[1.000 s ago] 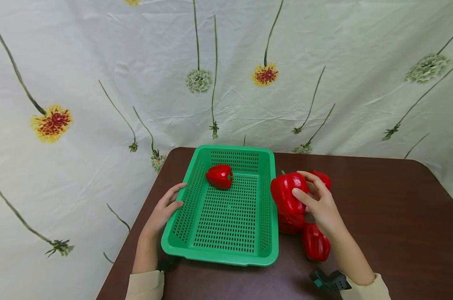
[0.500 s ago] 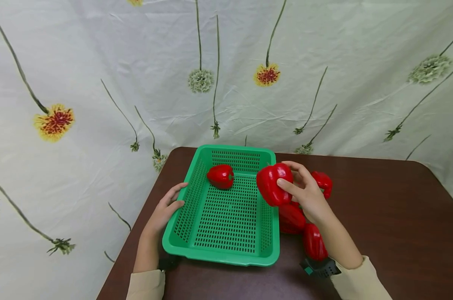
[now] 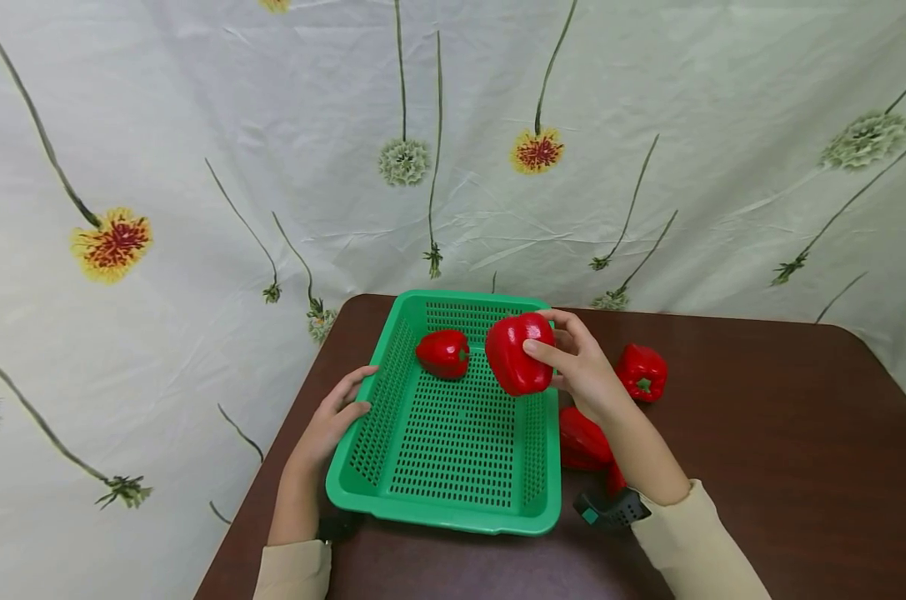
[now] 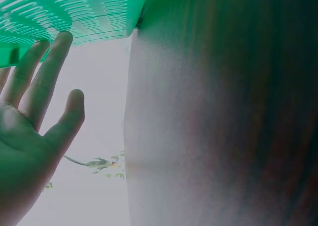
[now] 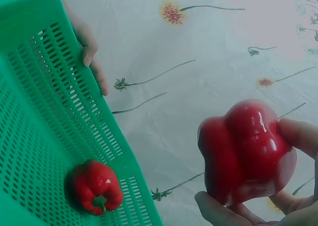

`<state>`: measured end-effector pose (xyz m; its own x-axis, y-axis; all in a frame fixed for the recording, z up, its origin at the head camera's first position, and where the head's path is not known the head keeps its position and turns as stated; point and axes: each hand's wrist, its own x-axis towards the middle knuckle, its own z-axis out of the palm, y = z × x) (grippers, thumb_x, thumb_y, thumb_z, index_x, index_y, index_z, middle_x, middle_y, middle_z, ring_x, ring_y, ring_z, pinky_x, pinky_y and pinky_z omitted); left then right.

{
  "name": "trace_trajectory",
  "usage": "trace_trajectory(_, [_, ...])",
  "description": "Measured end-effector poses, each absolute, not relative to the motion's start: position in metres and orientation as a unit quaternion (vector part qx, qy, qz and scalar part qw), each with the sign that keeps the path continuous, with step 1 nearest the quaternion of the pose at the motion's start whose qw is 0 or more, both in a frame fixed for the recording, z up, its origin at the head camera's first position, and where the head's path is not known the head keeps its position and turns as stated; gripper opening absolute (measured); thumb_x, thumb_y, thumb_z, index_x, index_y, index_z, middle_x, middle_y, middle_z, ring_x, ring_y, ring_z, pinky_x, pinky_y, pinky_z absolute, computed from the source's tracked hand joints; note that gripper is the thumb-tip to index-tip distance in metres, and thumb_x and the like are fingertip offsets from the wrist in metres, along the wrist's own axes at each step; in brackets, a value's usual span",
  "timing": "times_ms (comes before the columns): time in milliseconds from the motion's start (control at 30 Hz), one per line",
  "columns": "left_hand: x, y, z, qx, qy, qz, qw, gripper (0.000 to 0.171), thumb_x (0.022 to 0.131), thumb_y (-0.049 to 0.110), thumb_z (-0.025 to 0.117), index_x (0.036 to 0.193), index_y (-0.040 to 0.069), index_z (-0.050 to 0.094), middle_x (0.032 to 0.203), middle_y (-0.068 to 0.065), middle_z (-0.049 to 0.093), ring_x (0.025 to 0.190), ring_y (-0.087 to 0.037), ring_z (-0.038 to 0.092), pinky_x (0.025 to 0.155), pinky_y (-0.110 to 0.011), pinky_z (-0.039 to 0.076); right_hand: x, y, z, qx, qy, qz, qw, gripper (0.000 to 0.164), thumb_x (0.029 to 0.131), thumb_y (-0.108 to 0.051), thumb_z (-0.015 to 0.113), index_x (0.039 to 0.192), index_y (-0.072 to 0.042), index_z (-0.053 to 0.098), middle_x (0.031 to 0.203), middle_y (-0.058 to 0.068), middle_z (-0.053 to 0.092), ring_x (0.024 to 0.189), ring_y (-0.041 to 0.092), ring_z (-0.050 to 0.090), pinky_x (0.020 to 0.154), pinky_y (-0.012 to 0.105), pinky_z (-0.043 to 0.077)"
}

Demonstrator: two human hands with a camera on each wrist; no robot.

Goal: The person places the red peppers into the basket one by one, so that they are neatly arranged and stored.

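Note:
My right hand (image 3: 583,371) grips a glossy red bell pepper (image 3: 513,358) between thumb and fingers. In the head view the pepper overlaps the right side of the green slotted basket (image 3: 445,518); the right wrist view shows it raised, beyond the basket's wall. One more red bell pepper (image 5: 97,186) lies on its side in the basket, near the far left corner, its green stem showing. At the basket's left side my left hand (image 3: 331,425) touches the rim. Its fingers (image 4: 39,92) look nearly straight against the slotted wall in the left wrist view, thumb apart.
Right of the basket, a red bell pepper (image 3: 643,372) rests on the dark brown table (image 3: 783,450). Closer in, another pepper (image 3: 583,439) lies against the basket's right side, and a further one (image 3: 616,479) is mostly hidden behind my right forearm. A flower-print cloth (image 3: 310,125) hangs behind.
My right hand has carried its bell pepper leftward and slightly up, from beside the basket's right rim to over the basket. The left hand keeps its place at the rim.

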<state>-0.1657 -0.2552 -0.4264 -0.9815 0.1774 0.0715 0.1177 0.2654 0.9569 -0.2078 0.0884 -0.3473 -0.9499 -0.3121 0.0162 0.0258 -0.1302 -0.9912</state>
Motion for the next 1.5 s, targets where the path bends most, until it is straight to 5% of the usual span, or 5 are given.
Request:
trace_trajectory(467, [-0.177, -0.268, -0.453, 0.106, 0.791, 0.602, 0.018, 0.047, 0.097, 0.008, 0.044, 0.142, 0.017, 0.036, 0.148, -0.006, 0.026, 0.134, -0.027, 0.023, 0.093, -0.053, 0.031, -0.23, 0.062, -0.35, -0.074, 0.647, -0.748, 0.128, 0.053, 0.086, -0.017, 0.063, 0.13, -0.009, 0.035, 0.129, 0.015, 0.04, 0.113, 0.033, 0.044, 0.075, 0.042, 0.05])
trace_trajectory(767, [-0.169, -0.262, -0.437, 0.113, 0.784, 0.611, 0.022, 0.047, 0.095, 0.0, 0.043, 0.141, 0.005, 0.034, 0.149, -0.014, 0.021, 0.136, -0.033, 0.016, 0.095, -0.057, 0.028, -0.243, 0.052, -0.355, -0.046, 0.636, -0.757, 0.141, 0.051, 0.087, -0.018, 0.062, 0.13, -0.01, 0.035, 0.127, 0.015, 0.041, 0.112, 0.033, 0.045, 0.073, 0.044, 0.05])
trace_trajectory(1133, [-0.176, -0.271, -0.455, 0.117, 0.787, 0.605, 0.011, 0.046, 0.096, 0.011, 0.045, 0.141, 0.014, 0.036, 0.15, -0.008, 0.022, 0.137, -0.029, 0.016, 0.095, -0.052, 0.031, -0.262, 0.038, -0.364, 0.001, 0.629, -0.762, 0.156, 0.055, 0.084, -0.019, 0.067, 0.127, -0.012, 0.034, 0.127, 0.013, 0.041, 0.108, 0.035, 0.048, 0.079, 0.053, 0.045])
trace_trajectory(1500, [-0.177, -0.269, -0.456, 0.114, 0.786, 0.607, 0.013, 0.046, 0.096, 0.011, 0.046, 0.141, 0.019, 0.037, 0.15, -0.004, 0.023, 0.136, -0.027, 0.018, 0.094, -0.055, 0.03, -0.279, 0.033, -0.381, 0.041, 0.655, -0.736, 0.167, 0.058, 0.083, -0.022, 0.068, 0.127, -0.011, 0.032, 0.131, 0.013, 0.04, 0.106, 0.037, 0.05, 0.071, 0.046, 0.05])
